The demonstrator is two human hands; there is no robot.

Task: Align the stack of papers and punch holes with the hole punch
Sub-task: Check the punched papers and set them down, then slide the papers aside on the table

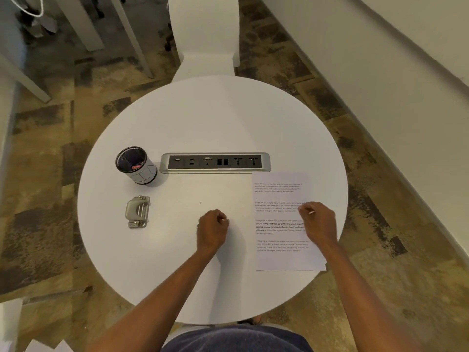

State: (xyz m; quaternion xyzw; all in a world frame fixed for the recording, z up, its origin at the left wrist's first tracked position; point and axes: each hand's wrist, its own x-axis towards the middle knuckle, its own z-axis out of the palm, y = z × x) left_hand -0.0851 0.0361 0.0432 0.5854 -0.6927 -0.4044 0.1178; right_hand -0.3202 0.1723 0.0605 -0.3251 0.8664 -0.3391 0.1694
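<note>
A stack of printed white papers (281, 224) lies flat at the right side of the round white table (203, 118). My right hand (318, 221) rests on top of the papers with its fingers curled; nothing is gripped in it. My left hand (212, 231) sits on the bare tabletop near the middle, closed into a loose fist and holding nothing. A grey metal hole punch (137, 212) stands at the left of the table, well apart from both hands and from the papers.
A black mesh pen cup (135, 165) stands behind the hole punch. A silver power and socket strip (215, 162) is set into the table's centre. A white chair (204, 36) stands beyond the far edge. A wall runs along the right.
</note>
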